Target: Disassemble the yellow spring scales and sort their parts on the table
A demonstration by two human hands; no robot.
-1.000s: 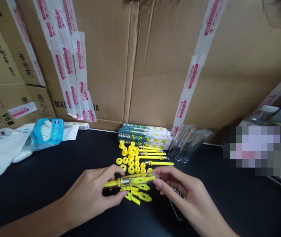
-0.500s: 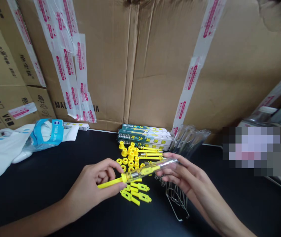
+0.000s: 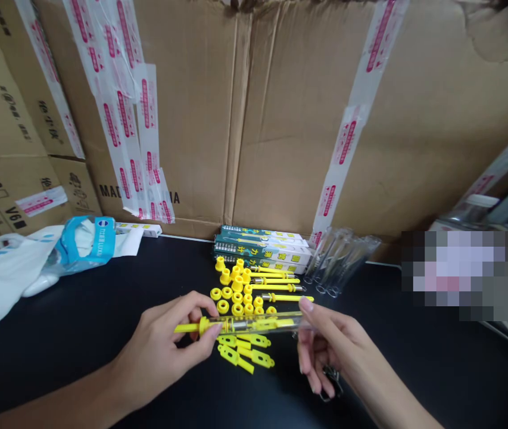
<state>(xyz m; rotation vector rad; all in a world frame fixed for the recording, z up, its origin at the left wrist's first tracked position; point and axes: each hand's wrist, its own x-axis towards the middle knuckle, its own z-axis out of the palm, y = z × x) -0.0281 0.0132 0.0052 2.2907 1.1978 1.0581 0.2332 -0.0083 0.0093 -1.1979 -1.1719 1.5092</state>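
My left hand (image 3: 171,342) pinches the yellow-collared end of a clear tube (image 3: 254,323), which lies level above the table. Inside the tube are yellow parts and a metal piece, and a yellow rod sticks out to the left. My right hand (image 3: 334,342) grips the tube's right end between thumb and fingers; its lower fingers are by some bent metal wire (image 3: 330,381). Below the tube lie several flat yellow pieces (image 3: 260,357). Behind it are several yellow caps and rings (image 3: 237,283) and yellow rods with metal ends (image 3: 283,297).
Printed boxes (image 3: 260,250) and clear empty tubes (image 3: 340,262) lie at the back of the black table (image 3: 155,268), before a cardboard wall (image 3: 191,107). A blue and white plastic package (image 3: 86,241) is at left, a clear bottle (image 3: 479,205) at right.
The tube has moved down and slightly left and turned from slanted to level. My right hand has lowered, uncovering the clear tubes behind, and its fingers now cover most of the metal wires.
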